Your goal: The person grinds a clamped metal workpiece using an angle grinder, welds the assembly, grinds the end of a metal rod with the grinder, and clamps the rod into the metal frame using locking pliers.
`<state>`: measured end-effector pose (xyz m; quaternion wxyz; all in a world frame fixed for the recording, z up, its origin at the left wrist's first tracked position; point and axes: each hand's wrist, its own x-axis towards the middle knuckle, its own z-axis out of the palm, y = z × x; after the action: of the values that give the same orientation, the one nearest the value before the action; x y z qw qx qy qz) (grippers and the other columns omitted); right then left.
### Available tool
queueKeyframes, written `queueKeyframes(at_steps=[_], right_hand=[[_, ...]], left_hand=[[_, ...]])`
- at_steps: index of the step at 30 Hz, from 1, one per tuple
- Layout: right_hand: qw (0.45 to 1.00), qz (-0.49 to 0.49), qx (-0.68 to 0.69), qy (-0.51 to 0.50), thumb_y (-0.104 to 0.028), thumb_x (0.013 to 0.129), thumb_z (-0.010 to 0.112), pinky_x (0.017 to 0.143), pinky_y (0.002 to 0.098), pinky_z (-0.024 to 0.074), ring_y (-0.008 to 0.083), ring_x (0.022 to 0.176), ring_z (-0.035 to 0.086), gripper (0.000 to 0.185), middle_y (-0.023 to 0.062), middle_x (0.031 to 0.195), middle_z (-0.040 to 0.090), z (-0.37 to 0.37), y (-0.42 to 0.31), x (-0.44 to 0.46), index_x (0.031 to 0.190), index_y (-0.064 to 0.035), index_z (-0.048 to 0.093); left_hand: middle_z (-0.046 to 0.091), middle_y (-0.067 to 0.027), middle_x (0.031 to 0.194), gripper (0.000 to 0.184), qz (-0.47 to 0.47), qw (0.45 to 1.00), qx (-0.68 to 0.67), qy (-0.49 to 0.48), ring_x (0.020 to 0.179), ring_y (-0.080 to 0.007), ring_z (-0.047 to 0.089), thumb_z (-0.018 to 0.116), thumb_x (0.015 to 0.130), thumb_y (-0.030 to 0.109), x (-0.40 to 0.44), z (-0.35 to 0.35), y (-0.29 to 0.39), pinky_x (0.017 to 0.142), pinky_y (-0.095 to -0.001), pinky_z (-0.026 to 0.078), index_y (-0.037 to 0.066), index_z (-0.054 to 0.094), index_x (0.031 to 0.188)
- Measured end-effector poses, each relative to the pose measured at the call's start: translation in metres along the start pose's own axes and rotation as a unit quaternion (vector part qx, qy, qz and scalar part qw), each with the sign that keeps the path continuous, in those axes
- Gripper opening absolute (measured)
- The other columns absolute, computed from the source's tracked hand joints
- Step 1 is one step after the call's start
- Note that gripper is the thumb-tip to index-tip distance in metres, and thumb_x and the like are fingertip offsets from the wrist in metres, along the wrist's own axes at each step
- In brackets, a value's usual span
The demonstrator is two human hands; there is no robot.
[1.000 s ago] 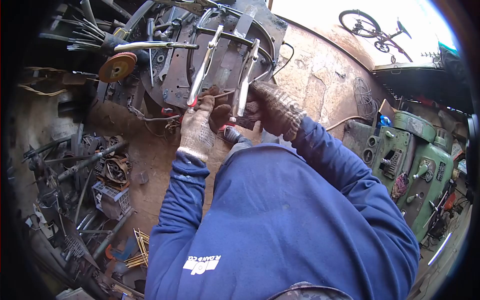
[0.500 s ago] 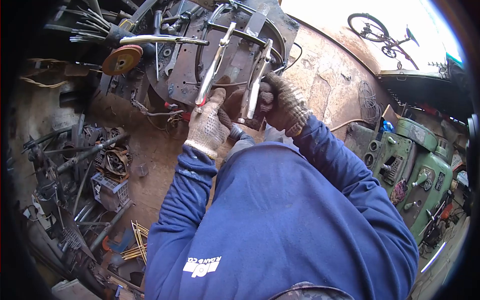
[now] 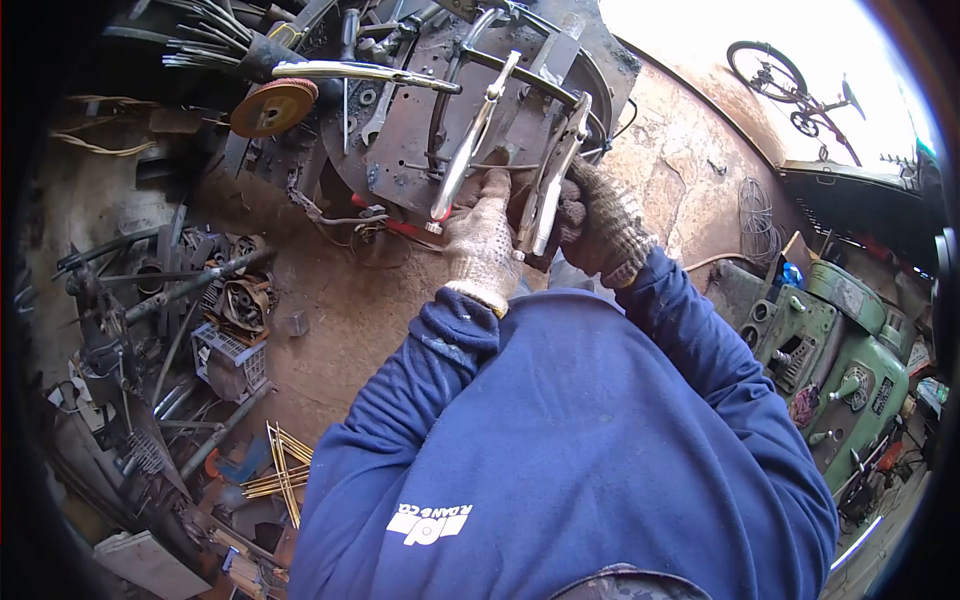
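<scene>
My left hand point(image 3: 480, 245), in a pale knitted glove, reaches to the near edge of a dark curved metal frame point(image 3: 437, 130). One digit points forward beside the handle of one pair of locking pliers point(image 3: 465, 160); the other fingers are partly hidden, closed around something I cannot make out. To the right, my gloved right hand point(image 3: 605, 220) has its fingers curled in, close to the handles of a second pair of locking pliers point(image 3: 552, 190). Whatever it grips is hidden. Both pliers are clamped on the frame, which lies on a metal worktable point(image 3: 405, 130).
A grinding disc point(image 3: 272, 108), a curved shiny tube point(image 3: 365, 72) and a holder of metal rods point(image 3: 262, 52) sit at the table's left. Scrap metal and a plastic crate point(image 3: 228, 360) cover the left floor. A green machine point(image 3: 850, 360) stands right; a bicycle point(image 3: 790, 95) lies beyond.
The view has swung, shifting the scene rightward and slightly down. My left hand has moved right from the left pliers' handle end, farther in toward the frame. My right hand stays beside its pliers.
</scene>
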<state>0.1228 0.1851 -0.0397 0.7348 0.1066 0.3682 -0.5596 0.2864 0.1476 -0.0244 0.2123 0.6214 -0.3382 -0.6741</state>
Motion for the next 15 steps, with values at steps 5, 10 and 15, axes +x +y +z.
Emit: queueKeyframes(at_steps=[5,10,15], right_hand=[[0.999,-0.007,-0.001,0.04,-0.032,0.103,0.055,0.04,0.0253,0.0414,0.0092,0.045,0.049,0.027,-0.0039,0.063,0.057,0.012,-0.004,-0.007,0.089,-0.0112,0.064],[0.992,-0.001,-0.016,0.127,-0.038,0.103,0.057,0.033,0.0209,0.0361,0.0052,0.037,0.043,0.035,-0.0085,0.053,0.048,0.035,-0.007,-0.012,0.074,-0.0191,0.057],[0.997,0.018,0.012,0.079,-0.042,0.102,0.055,0.036,0.022,0.0322,0.0063,0.039,0.038,0.039,-0.0092,0.052,0.043,0.036,-0.007,-0.009,0.071,-0.0189,0.054]], left_hand=[[0.064,-0.008,0.085,0.05,-0.016,0.992,-0.125,0.011,0.071,-0.0213,0.064,0.079,0.089,0.028,-0.003,0.011,0.012,0.064,-0.0342,0.053,0.005,0.063,0.13],[0.051,0.0004,0.062,0.045,-0.054,0.985,-0.157,0.033,0.051,-0.0127,0.051,0.078,0.087,0.052,-0.014,0.018,0.04,0.046,-0.0297,0.044,0.01,0.065,0.08],[0.05,0.0053,0.059,0.033,-0.041,0.991,-0.119,0.042,0.047,-0.0077,0.045,0.077,0.092,0.04,-0.001,0.012,0.026,0.043,-0.0266,0.037,0.014,0.066,0.076]])
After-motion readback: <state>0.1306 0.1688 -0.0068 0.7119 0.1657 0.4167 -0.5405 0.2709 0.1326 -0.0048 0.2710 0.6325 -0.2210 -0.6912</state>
